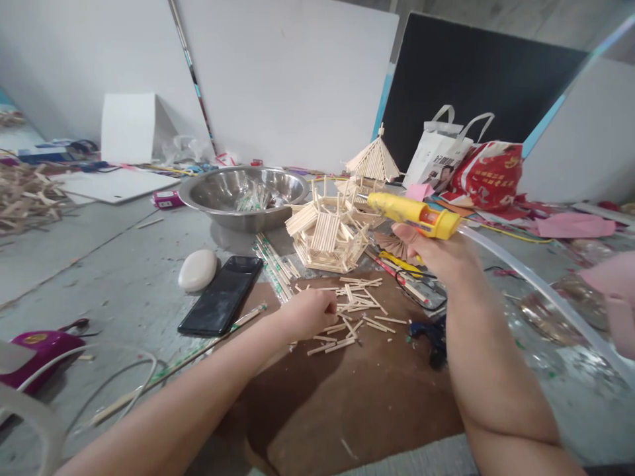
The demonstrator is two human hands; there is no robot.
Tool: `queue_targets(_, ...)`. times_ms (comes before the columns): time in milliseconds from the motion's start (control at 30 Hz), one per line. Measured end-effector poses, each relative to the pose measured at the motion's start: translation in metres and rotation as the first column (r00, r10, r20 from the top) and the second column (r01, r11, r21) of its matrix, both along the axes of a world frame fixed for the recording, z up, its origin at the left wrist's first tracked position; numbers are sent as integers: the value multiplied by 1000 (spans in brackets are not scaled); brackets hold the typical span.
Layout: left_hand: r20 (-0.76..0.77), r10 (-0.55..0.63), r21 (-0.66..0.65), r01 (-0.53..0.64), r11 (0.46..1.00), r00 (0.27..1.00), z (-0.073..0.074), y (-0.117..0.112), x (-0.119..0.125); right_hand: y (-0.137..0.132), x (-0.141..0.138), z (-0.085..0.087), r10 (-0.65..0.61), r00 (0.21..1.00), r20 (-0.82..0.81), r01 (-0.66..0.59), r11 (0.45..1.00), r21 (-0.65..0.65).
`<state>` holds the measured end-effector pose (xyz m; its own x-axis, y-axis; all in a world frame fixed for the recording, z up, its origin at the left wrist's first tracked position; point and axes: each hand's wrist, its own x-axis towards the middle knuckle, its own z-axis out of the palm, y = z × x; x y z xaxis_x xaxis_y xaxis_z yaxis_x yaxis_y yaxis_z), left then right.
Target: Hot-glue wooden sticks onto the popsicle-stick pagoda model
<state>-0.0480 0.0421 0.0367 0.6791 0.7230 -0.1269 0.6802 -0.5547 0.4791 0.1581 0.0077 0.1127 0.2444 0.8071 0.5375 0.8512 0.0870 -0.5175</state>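
Right hand [441,254] gripping yellow hot-glue gun [409,211], raised beside wooden-stick pavilion model [327,231]; left hand [311,313] curled at loose wooden sticks [361,304] on brown board [357,410], can't tell if gripping any.

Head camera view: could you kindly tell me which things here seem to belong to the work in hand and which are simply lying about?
Seemingly in use:
yellow glue gun, held in the right hand
short wooden sticks, by the left hand
nearer stick model
brown sheet under the sticks

Probably just lying about:
black phone
white oval object
red bag
white bag
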Motion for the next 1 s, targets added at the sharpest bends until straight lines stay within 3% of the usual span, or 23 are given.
queue_targets(200,-9,-74,57,75,996,997,2,10,3,0,2,-3,20,999,-43,-19,1000,20)
queue_targets(333,24,-5,76,3,997,1000,2,19,9,3,2,-4,38,999,-33,-36,999,35)
queue_targets(400,102,39,38,-43,998,994,1,22,13,4,2,-4,41,999,-22,-40,999,37)
queue_targets(467,218,96,-85,-79,993,971,-2,23,16,6,3,-5,28,999,-16,-27,999,29)
queue_targets(533,334,181,-302,-77,950,925,-5,23,17,7,4,-4,6,1000,-4,-6,1000,11)
queue_targets(600,416,259,-505,-15,863,872,-7,23,17,7,4,-4,-5,1000,7,5,1000,2)
queue_targets(667,493,297,-620,90,779,818,-5,22,16,7,3,-3,0,1000,4,0,1000,3)
queue_targets(767,589,338,-677,220,702,734,-1,20,15,7,1,-2,18,1000,-22,-18,1000,12)
queue_targets(900,630,431,-727,296,619,646,3,19,17,8,1,-2,19,999,-38,-19,1000,6)
queue_targets(1000,643,496,-728,265,632,584,1,18,20,8,2,-4,-1,1000,-17,0,999,-38)
